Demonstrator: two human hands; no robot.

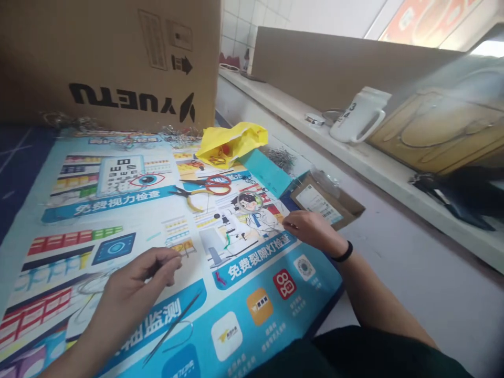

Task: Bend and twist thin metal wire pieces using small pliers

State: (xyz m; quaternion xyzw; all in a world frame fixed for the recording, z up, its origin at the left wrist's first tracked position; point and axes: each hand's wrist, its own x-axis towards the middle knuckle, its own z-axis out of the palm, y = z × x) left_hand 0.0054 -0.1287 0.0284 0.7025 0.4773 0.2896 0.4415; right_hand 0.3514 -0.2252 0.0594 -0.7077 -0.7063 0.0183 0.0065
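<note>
My left hand [144,281] hovers over the poster sheet [157,233] on the table, its thumb and fingers pinched together. Whatever it may hold is too fine to make out. Off to the right, my right hand [313,230] has its fingers curled closed near a cardboard box [348,202]; its grip is hidden too. Beyond the hands lie pliers with yellow handles [195,202] and scissors with red handles [216,184]. A thin dark metal tool [172,328] rests nearest me, beside a loop of thin wire [185,344]. Coiled wire [88,285] lies left of my left hand.
A large carton [118,63] stands at the back left. Before it are tangled wire pieces [177,135] and a yellow bag [240,140]. More wire pieces [281,157] lie by the turquoise flap [265,172]. On the right ledge stands a white mug [356,115].
</note>
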